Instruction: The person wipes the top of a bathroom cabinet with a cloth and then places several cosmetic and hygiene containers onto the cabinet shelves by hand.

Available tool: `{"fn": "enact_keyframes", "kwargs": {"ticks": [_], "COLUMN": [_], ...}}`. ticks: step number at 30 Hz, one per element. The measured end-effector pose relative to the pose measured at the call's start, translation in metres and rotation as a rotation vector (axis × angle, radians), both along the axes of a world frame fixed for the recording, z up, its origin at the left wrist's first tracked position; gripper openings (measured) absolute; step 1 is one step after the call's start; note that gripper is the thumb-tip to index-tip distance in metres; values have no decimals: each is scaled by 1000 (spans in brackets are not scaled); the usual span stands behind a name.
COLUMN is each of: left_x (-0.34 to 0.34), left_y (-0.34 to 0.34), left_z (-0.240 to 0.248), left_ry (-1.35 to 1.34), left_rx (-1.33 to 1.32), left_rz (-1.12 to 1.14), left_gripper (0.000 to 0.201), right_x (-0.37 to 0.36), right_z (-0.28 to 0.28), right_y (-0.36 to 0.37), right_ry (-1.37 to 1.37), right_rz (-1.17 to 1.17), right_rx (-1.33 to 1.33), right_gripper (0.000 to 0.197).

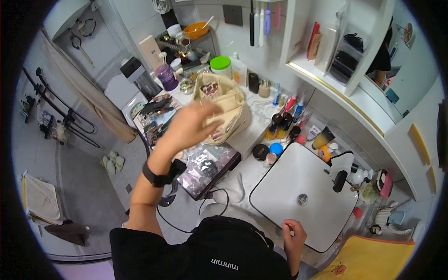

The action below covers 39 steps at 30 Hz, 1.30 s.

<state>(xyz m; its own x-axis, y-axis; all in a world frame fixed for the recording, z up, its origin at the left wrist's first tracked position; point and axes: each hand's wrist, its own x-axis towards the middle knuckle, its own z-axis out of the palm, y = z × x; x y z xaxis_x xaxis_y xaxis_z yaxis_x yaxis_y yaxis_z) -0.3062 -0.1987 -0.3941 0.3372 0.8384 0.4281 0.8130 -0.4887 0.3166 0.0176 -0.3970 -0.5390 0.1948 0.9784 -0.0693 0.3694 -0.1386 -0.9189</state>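
Observation:
My left hand (193, 122), with a black watch (163, 175) on its wrist, is raised over the near left side of a cream fabric bag (240, 109). Its fingers are apart with nothing seen between them, though slightly smeared by motion. The bag stands upright with its top open; a patterned brown-and-white item (210, 88) shows inside. Under my left forearm, a grey-purple patterned case (198, 184) lies in front of the bag. My right hand (294, 238) rests low by the near edge of the white sink (280, 196), fingers curled in, nothing visible in them.
Bottles and jars crowd the counter behind the sink, near the black-handled faucet (340, 179). A green-lidded tub (220, 65) and a purple jar (166, 77) stand behind the bag. A dark cable (175, 226) loops below the case. A yellow cloth (368, 259) hangs at the lower right.

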Motion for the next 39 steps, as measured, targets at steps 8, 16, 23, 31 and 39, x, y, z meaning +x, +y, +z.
{"fn": "enact_keyframes", "kwargs": {"ticks": [8, 16, 23, 31, 39], "left_x": [-36, -27, -26, 0, 67], "left_y": [-61, -72, -69, -55, 11], "left_z": [-183, -250, -249, -131, -12], "left_ry": [101, -248, -592, -986, -953], "left_rx": [-792, -476, -552, -530, -288], "left_rz": [604, 725, 720, 282, -107], "left_gripper": [56, 99, 80, 20, 25], "right_x": [-16, -39, -42, -38, -33], "right_z": [14, 16, 16, 9, 11], "right_y": [2, 2, 7, 6, 4], "right_ry": [22, 6, -46, -102, -45], "right_rz": [29, 75, 47, 112, 165], "right_rx": [18, -8, -9, -68, 34], "right_gripper": [10, 10, 12, 17, 19]}}
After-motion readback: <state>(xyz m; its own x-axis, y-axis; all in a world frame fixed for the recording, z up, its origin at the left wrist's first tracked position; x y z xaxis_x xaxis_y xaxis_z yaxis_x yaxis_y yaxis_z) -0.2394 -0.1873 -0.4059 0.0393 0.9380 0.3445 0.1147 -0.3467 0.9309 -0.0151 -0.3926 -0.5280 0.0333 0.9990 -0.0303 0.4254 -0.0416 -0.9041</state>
